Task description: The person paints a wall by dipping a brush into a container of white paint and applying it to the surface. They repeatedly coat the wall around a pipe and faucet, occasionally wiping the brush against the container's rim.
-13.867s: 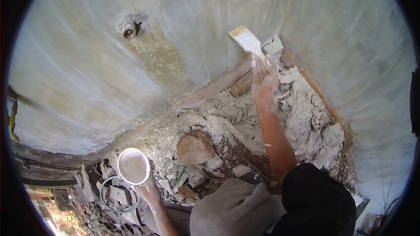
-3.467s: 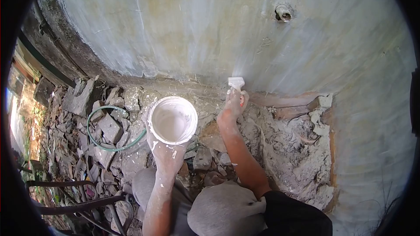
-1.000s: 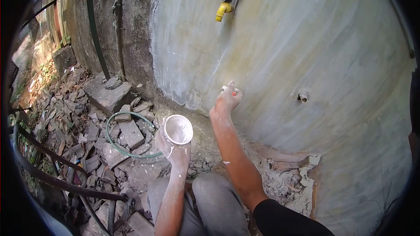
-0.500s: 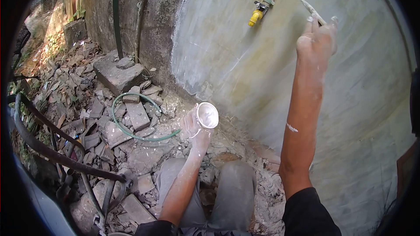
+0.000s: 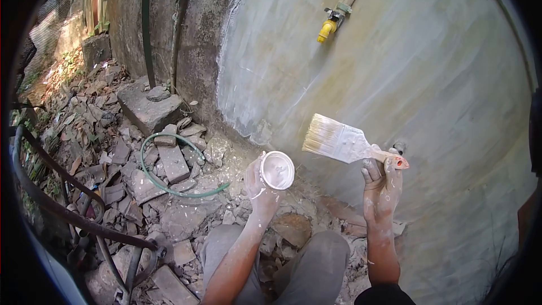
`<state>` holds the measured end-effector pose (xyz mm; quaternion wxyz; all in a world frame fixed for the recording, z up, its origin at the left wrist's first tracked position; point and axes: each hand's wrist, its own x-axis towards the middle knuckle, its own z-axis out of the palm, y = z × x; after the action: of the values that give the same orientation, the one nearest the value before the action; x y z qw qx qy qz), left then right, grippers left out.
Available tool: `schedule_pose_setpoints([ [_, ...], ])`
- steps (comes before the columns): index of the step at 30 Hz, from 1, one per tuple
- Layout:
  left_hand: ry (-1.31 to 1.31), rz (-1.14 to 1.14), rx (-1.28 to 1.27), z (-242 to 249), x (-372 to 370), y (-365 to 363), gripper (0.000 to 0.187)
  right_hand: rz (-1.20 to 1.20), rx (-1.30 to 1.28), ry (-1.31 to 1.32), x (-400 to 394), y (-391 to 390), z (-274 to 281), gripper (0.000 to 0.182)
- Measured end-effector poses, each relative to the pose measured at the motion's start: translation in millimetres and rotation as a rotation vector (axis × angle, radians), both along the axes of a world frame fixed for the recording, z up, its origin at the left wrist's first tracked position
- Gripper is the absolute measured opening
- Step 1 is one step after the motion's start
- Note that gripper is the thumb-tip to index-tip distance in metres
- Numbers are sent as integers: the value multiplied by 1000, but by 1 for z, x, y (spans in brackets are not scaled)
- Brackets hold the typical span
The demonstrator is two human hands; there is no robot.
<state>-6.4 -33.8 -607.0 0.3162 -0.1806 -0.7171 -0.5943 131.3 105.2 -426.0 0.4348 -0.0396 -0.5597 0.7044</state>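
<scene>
My left hand (image 5: 258, 192) is wrapped round a small white tub (image 5: 284, 184), its open top tilted toward me with white paint (image 5: 276, 170) inside. In my right hand (image 5: 383, 189) is a wide, flat paintbrush (image 5: 347, 142), pinched by its handle. The bristles point left, a little above the tub and apart from it, and the handle's end is orange-red. White smears cover both hands and forearms. Behind the brush stands the wall (image 5: 451, 79), streaked pale grey, white and yellowish.
A yellow tap (image 5: 326, 31) hangs from a pipe on the wall. Broken bricks and rubble (image 5: 169, 220) cover the ground, with a green hose (image 5: 152, 178) curled on them. A concrete block (image 5: 148, 104) lies farther back, and a bent metal frame (image 5: 79, 206) stands at the left.
My right hand has come down from high on the wall, turning the paintbrush so its flat side shows and its bristles point left. The tub has shifted slightly right and down.
</scene>
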Motion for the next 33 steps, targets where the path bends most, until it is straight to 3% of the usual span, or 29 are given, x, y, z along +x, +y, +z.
schedule_pose_setpoints([
  [5, 54, -88, 18, -7, -1, 7, 79, 20, 177, -72, 1, 20, -11, 40],
  [8, 96, -83, 20, 0, -3, -4, 81, 288, 499, -185, -7, 26, 0, 39],
  [12, 202, -70, -56, -3, -7, -19, 83, 373, 731, -153, -31, 2, 15, 29],
  [14, 206, -106, -54, -6, -4, -24, 83, 400, 1185, -200, -43, 0, 22, 23],
  [15, 250, -104, -67, -8, -2, -25, 85, 405, 1169, -192, -50, -2, 23, 23],
  [17, 291, -109, -93, -6, 1, -28, 86, 487, 1485, -68, -60, -12, 23, 22],
  [19, 470, -160, -21, 2, 0, -29, 83, 519, 1546, -103, -63, -19, 24, 22],
  [21, 456, -171, -31, -7, 3, -27, 86, 559, 1569, -154, -66, -20, 21, 22],
  [23, 351, -107, -29, -9, -1, -27, 86, 588, 1537, -193, -69, -16, 22, 21],
  [25, 436, -54, -65, 4, -6, -30, 84, 605, 1256, -253, -72, -12, 13, 23],
  [26, 498, 16, -117, 8, -10, -30, 81, 607, 1249, -239, -75, -9, 5, 23],
  [28, 554, 117, -237, 19, -7, -34, 77, 694, 546, -276, -80, -2, -18, 26],
  [29, 556, 118, -250, 22, -4, -38, 77, 699, 535, -269, -83, 1, -25, 26],
  [31, 532, 142, -357, 26, -1, -42, 78, 674, 161, -466, -91, 7, -32, 29],
  [32, 513, 174, -363, 25, 1, -43, 82, 677, 161, -458, -93, 10, -37, 29],
  [33, 515, 182, -364, 24, 3, -46, 82, 666, 3, -510, -93, 12, -43, 28],
])
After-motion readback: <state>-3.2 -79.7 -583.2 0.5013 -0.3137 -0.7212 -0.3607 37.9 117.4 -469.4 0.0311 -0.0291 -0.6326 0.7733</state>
